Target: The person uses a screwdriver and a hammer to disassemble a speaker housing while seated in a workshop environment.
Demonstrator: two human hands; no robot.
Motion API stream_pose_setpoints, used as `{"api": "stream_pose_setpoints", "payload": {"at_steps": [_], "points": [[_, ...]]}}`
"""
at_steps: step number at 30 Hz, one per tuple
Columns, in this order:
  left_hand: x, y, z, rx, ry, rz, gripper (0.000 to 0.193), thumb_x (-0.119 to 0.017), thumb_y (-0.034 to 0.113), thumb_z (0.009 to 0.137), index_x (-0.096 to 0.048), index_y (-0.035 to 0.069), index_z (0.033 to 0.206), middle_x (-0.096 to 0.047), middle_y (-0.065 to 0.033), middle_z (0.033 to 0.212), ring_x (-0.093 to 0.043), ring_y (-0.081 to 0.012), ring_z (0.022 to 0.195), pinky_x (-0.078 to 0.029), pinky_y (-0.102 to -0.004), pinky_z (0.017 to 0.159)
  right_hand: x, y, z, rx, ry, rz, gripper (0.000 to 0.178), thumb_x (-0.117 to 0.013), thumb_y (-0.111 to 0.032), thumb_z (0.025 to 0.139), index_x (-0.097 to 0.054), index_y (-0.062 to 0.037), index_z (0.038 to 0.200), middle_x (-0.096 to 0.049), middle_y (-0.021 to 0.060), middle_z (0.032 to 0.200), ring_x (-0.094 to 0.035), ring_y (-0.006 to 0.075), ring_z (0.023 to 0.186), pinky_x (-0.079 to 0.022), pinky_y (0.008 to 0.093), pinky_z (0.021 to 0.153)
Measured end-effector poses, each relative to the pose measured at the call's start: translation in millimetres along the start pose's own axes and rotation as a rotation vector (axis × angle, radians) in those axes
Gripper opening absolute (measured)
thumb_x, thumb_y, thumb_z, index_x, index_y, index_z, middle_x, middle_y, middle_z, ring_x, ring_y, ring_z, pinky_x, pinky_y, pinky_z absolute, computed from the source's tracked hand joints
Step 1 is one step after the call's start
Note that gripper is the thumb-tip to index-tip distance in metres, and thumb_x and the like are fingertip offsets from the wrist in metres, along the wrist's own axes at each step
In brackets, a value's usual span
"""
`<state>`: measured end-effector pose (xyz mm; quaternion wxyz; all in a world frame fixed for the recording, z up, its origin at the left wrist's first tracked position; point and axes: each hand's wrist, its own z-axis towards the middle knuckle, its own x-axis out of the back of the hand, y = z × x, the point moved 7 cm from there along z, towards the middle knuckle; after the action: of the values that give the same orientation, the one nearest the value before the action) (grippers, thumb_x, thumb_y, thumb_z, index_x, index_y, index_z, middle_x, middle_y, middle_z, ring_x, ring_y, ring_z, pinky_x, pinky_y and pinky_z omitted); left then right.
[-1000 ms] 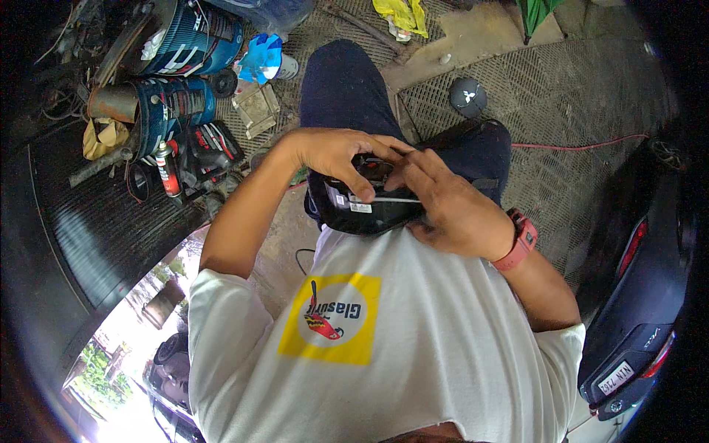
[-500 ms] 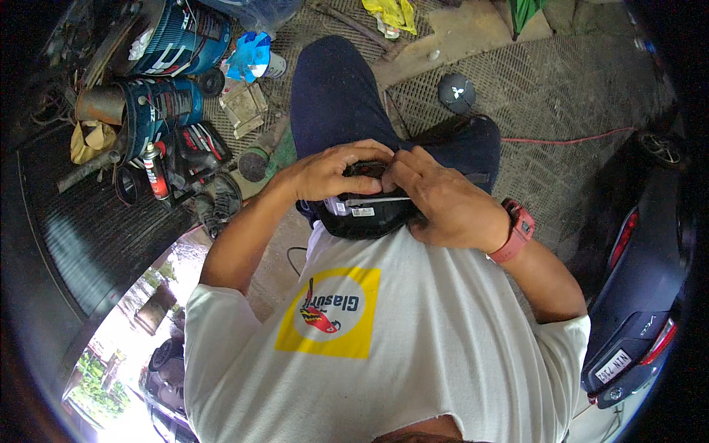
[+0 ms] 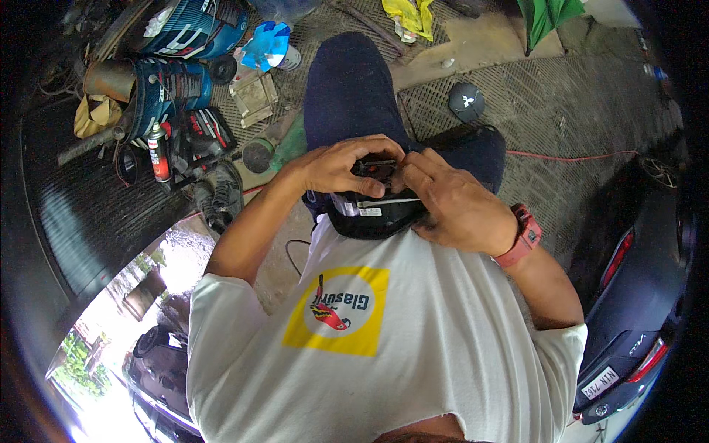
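— Across the lap (image 3: 354,103), close against the white T-shirt (image 3: 443,310), sits a black plastic housing (image 3: 369,227), hollow side showing, and both hands are on it!

— How's the left hand (image 3: 332,170) set?

— Holding the housing in a wide C: thumb along the near side of the cavity, fingers arched over the far side

— And the right hand (image 3: 465,207)?

— Opposite, its fingers bunched narrow at the cavity; whether they pinch anything in there I cannot tell, the knuckles cover it

— Give us the feel of this thing!

— Light and stiff, I'd judge, a thin moulded shell; the outside looks smooth, so bare fingers might slip. That pale narrow strip (image 3: 388,201) above the white labels (image 3: 369,212) looks the weaker part, so no hard squeezing there

— Best hold, then?

— By the outer rim, I'd say, one palm at either end, with the lap taking the weight

— And round about?

— Red-strapped watch (image 3: 517,244) on the right wrist, dark cap (image 3: 467,102) beyond the lap, and off to the left a spray can (image 3: 159,153) near a pair of dark shoes (image 3: 218,196)
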<state>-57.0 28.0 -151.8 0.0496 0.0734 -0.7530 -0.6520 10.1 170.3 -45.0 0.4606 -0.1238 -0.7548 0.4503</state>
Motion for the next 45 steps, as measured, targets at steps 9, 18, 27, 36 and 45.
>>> {"api": "stream_pose_setpoints", "payload": {"at_steps": [9, 18, 27, 36, 45], "points": [[-10, 0, -6, -0.113, 0.251, 0.037, 0.046, -0.078, 0.034, 0.1, -0.068, 0.002, 0.132, -0.067, -0.0138, 0.13, -0.064, -0.0322, 0.129, -0.047, -0.0431, 0.115, 0, -2, 2, 0.011, -0.028, -0.036, 0.061, -0.087, -0.006, 0.068, -0.065, -0.0018, 0.125, -0.063, 0.0155, 0.127, -0.062, 0.0408, 0.119, -0.059, 0.0491, 0.096], [-14, -1, -9, -0.08, 0.244, -0.021, 0.039, -0.071, 0.028, 0.103, -0.068, 0.003, 0.132, -0.063, -0.0157, 0.138, -0.058, -0.0339, 0.139, -0.041, -0.048, 0.122, -4, -12, -6, -0.031, -0.034, -0.075, 0.056, -0.081, -0.002, 0.074, -0.066, -0.0027, 0.129, -0.063, 0.0142, 0.125, -0.063, 0.0376, 0.117, -0.061, 0.0455, 0.094], [-9, -22, -7, -0.06, 0.215, -0.245, 0.04, -0.069, 0.034, 0.103, -0.07, 0.004, 0.129, -0.062, -0.0154, 0.138, -0.056, -0.0303, 0.141, -0.037, -0.0463, 0.124, -6, -6, -16, -0.046, 0.087, -0.004, 0.06, -0.084, -0.005, 0.077, -0.067, -0.0035, 0.135, -0.062, 0.0158, 0.131, -0.062, 0.0392, 0.122, -0.06, 0.0467, 0.1], [4, -20, -19, -0.038, 0.334, -0.423, 0.042, -0.064, 0.031, 0.102, -0.065, 0.003, 0.134, -0.061, -0.0118, 0.145, -0.056, -0.023, 0.139, -0.041, -0.0397, 0.12, 21, 15, -12, -0.032, 0.403, 0.258, 0.045, -0.093, -0.011, 0.083, -0.073, -0.0026, 0.123, -0.066, 0.0113, 0.114, -0.065, 0.0278, 0.101, -0.056, 0.0403, 0.085], [1, -38, -33, -0.06, 0.408, -0.644, 0.069, -0.076, 0.058, 0.092, -0.062, 0.008, 0.137, -0.056, -0.0166, 0.153, -0.055, -0.0293, 0.141, -0.039, -0.0434, 0.121, 8, 53, -29, -0.053, 0.582, 0.466, 0.043, -0.098, -0.02, 0.082, -0.061, -0.0036, 0.095, -0.064, 0.0114, 0.106, -0.063, 0.0276, 0.095, -0.051, 0.0374, 0.082]]}}
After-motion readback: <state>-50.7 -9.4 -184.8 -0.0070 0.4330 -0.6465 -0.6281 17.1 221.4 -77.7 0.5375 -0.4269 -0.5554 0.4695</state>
